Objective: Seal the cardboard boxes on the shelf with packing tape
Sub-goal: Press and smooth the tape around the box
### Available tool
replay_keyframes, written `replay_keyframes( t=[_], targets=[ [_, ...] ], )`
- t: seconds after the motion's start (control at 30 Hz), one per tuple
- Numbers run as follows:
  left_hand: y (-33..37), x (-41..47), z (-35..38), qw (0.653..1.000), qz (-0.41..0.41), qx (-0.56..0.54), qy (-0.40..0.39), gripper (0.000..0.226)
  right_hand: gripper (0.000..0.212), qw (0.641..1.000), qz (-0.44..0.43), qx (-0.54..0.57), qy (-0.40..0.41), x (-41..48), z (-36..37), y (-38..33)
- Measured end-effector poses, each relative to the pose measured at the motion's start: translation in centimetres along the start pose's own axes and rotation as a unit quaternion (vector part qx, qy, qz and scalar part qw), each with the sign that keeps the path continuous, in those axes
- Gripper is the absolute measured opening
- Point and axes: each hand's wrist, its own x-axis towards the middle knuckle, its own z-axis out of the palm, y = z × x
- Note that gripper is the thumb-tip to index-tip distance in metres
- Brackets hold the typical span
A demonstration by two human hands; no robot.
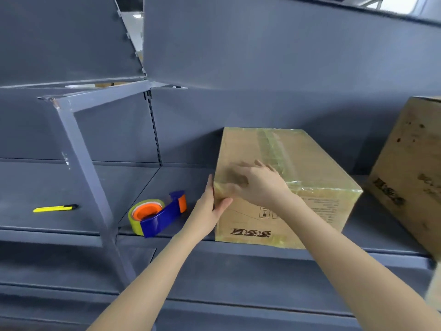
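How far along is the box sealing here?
Done: the middle box has tape along its top seam and front edge. In hand: the left hand and right hand press tape down at its near-left corner; the tape dispenser lies on the shelf, unheld. Left: the box at right shows no tape from here.

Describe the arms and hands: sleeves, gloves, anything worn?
No sleeves in view: the left forearm and right forearm are bare. The left grip and right grip are bare hands. No gloves, watch or bands seen, though the right one is motion-blurred.
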Motion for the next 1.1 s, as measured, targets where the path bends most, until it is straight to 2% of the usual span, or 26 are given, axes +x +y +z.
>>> replay_keyframes(
  t=[0.07,0.23,0.33,0.5,0.67,0.8,0.93,1.0,1.1],
  targets=[
    [0.1,-0.2,0.9,1.0,-0.013,-0.025,0.011,0.061,0.059,0.999,-0.008,-0.044,-0.021,-0.2,0.8,1.2],
    [1.0,0.0,1.0,0.998,-0.011,-0.042,0.047,0.05,0.057,0.998,-0.017,-0.064,0.023,-0.2,1.1,1.4],
    [2.9,0.2,0.5,0.996,0.021,-0.01,0.084,0.048,0.056,0.996,-0.021,-0.049,0.071,-0.7,-0.2,1.8],
    [8.9,1.3,-0.9,0.981,0.127,0.068,0.13,0.052,0.053,0.98,0.006,0.107,0.169,-2.2,-3.9,3.5],
    [15.5,3.4,-0.6,0.931,0.217,0.212,0.203,0.05,0.053,0.925,0.037,0.292,0.239,-4.8,-6.4,6.8],
    [19.1,4.4,2.5,0.918,0.273,0.228,0.176,0.051,0.051,0.884,0.056,0.389,0.253,-7.1,-7.6,10.0],
    [20.5,4.9,4.8,0.935,0.302,0.174,0.066,0.057,0.056,0.85,0.078,0.434,0.288,-10.0,-7.8,13.4],
    [19.8,4.8,5.5,0.942,0.281,0.165,0.074,0.059,0.055,0.854,0.086,0.402,0.319,-11.6,-7.7,15.0],
    [18.2,4.7,6.3,0.942,0.21,0.244,0.099,0.076,0.066,0.875,0.092,0.334,0.338,-12.9,-8.0,17.2]
  ],
)
